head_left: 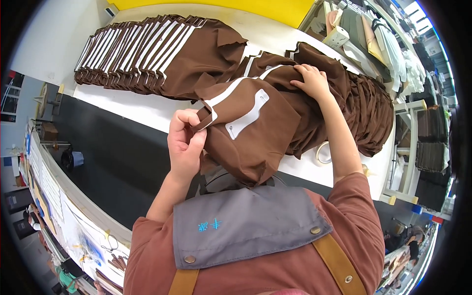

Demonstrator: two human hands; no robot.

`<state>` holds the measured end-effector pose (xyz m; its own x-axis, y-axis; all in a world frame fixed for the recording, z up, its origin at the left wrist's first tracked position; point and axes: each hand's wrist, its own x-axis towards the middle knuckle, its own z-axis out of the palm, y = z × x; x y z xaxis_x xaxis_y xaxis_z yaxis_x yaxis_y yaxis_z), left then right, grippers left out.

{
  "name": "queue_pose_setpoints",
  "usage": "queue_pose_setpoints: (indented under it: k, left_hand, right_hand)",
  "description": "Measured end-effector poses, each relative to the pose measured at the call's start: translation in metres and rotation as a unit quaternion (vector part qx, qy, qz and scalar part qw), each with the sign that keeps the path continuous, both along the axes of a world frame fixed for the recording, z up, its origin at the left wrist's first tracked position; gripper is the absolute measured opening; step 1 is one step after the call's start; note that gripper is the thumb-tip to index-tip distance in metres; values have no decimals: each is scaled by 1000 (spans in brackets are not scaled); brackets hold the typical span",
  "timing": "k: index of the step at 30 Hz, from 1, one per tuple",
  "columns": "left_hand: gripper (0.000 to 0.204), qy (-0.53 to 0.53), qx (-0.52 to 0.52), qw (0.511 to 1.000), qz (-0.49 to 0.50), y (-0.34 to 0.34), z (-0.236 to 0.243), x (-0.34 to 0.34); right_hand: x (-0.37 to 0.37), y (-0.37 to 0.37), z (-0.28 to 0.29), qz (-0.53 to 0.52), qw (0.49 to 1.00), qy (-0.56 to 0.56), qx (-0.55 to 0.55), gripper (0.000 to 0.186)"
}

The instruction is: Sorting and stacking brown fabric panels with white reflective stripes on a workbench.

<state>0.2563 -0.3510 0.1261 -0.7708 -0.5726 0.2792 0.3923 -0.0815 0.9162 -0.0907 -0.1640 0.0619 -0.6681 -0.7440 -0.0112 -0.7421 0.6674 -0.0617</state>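
My left hand [186, 140] pinches the folded corner of a brown fabric piece [268, 130] that has a white strip along its upper edge. A white curved template [247, 114] with a small hole near each end lies on this piece, whose lower part hangs over the table's near edge. Fingers spread, my right hand [312, 81] rests flat on the brown cloth farther right. Beneath and beyond it, more brown pieces lie bunched in a heap [366, 108]. At the far left a fanned stack of brown pieces [132, 54] shows its white strips.
The pieces lie on a white table [118, 103] with a yellow panel [221, 6] behind it. A roll of tape [323, 153] sits near my right forearm. Shelves with fabric and paper rolls [361, 34] stand at the right. Another worktable [66, 211] runs along the left.
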Motion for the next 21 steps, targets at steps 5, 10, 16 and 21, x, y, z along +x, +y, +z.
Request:
queue_pose_setpoints:
  k: [5,10,16,21]
  left_hand:
    - [23,-12,-18,998,-59,4,3,5]
    - [24,26,-73,982,-170,3,40,-11]
    - [19,143,-103,949,-260,1,72,-26]
    - [24,247,-104,918,-293,-22,92,-35]
  right_hand:
    - [34,-42,16,69,964,-118,-228,34]
    - [58,-68,1,3,865,-488,-112,57]
    - [96,-74,-10,-112,701,-697,-101,85]
    - [114,-83,-1,-11,422,-904,-73,72]
